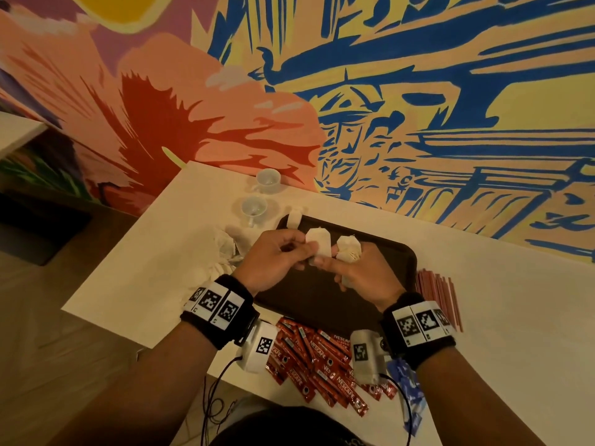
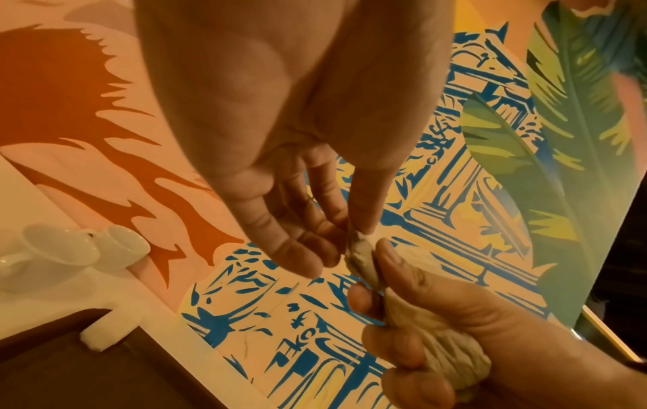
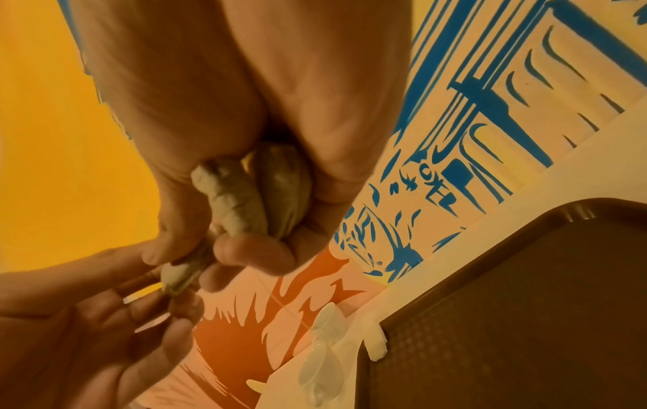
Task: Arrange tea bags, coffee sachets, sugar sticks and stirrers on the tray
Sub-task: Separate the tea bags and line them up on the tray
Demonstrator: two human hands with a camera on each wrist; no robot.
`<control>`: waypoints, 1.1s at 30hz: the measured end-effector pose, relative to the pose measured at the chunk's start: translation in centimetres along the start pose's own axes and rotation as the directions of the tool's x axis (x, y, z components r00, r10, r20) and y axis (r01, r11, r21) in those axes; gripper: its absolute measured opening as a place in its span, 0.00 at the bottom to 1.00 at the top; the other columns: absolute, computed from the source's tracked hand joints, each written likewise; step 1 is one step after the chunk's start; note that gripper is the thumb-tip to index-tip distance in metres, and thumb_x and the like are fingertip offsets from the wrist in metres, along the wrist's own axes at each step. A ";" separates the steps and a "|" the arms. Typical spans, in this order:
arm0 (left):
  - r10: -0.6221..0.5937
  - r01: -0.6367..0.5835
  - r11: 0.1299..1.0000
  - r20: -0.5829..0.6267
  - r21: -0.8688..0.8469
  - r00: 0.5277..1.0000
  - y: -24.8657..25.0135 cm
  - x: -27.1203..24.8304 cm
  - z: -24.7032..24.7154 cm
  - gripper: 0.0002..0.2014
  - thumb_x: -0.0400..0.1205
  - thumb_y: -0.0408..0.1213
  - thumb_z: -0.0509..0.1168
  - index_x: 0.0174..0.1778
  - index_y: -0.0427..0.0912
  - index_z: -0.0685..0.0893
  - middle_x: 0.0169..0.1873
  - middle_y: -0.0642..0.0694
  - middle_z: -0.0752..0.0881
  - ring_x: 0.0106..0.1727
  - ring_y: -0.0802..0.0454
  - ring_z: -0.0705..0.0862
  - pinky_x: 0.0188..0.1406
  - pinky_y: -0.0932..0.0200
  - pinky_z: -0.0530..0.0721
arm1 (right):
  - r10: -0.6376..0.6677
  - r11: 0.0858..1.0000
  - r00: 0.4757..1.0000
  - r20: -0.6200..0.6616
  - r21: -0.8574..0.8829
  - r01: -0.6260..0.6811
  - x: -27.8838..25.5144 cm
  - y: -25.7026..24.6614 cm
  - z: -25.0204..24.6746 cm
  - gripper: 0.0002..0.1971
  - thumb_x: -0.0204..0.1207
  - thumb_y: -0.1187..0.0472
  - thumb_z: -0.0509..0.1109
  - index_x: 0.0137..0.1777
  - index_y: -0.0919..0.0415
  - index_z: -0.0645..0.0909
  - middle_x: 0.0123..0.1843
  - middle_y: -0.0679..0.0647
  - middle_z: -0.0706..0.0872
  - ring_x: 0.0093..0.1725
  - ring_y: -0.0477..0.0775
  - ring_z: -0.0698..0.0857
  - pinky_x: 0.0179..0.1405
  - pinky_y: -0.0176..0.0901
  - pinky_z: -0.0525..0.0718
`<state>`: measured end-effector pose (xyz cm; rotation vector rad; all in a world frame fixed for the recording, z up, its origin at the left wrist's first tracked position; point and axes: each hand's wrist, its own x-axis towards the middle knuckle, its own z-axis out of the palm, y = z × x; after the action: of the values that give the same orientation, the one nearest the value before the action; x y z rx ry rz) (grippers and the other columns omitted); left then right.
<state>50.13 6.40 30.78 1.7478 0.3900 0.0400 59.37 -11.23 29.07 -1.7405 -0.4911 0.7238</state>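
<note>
tea bags, pale and crumpled, are held above the dark brown tray. the left hand pinches the corner of one bag between thumb and fingertips; the right hand has its fingers curled round a bunch of them. only the head view shows the red nescafe sachets at the tray's near edge, the red stirrers to its right and two white cups. the right wrist view shows the bunched bags squeezed in the palm.
</note>
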 end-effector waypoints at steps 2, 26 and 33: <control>0.009 -0.009 1.000 -0.029 -0.013 1.000 0.0 0.6 -0.7 0.12 0.84 0.40 0.71 0.51 0.31 0.87 0.44 0.35 0.89 0.43 0.42 0.89 0.51 0.48 0.90 | 0.030 1.000 0.999 0.032 0.003 -0.030 0.5 0.0 0.0 0.13 0.78 0.50 0.78 0.52 0.60 0.89 0.42 0.56 0.92 0.33 0.52 0.84 0.28 0.41 0.82; -0.218 0.059 0.655 0.113 0.754 0.969 -16.5 22.0 -6.2 0.11 0.87 0.42 0.61 0.57 0.42 0.87 0.53 0.43 0.86 0.57 0.42 0.84 0.51 0.55 0.75 | 0.477 0.825 0.878 0.048 0.319 -0.466 6.3 4.5 0.6 0.19 0.90 0.61 0.53 0.63 0.61 0.87 0.58 0.64 0.90 0.56 0.61 0.88 0.52 0.56 0.90; -0.227 0.129 0.664 0.034 0.737 0.973 -17.6 24.4 -5.5 0.12 0.87 0.41 0.60 0.55 0.42 0.88 0.56 0.41 0.88 0.56 0.42 0.84 0.53 0.56 0.77 | 0.519 0.798 0.852 0.073 0.315 -0.513 7.3 4.3 2.0 0.18 0.91 0.65 0.52 0.66 0.67 0.83 0.55 0.64 0.87 0.52 0.59 0.86 0.49 0.52 0.88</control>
<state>67.67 21.29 10.61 2.4868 0.5303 -0.4288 63.13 -6.24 22.92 -1.5669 0.1376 1.1072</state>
